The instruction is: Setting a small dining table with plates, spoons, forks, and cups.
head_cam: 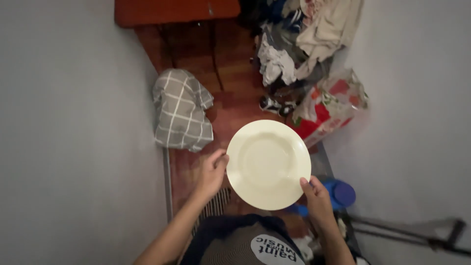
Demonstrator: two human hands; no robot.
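Cream plate [268, 164] held between left hand [212, 172] and right hand [316, 196].

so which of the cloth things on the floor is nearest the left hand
The grey checked cloth bundle, lying against the left wall just above the left hand. The mixed clothes pile sits farther off, at the top right.

Below you runs a reddish wooden floor [235, 105] between two pale walls. On it you have a grey checked cloth [180, 110] bundled by the left wall, a heap of clothes [299, 44] at the far right, a patterned plastic bag [331, 108] beside it, and a blue container [341, 192] nearer you.
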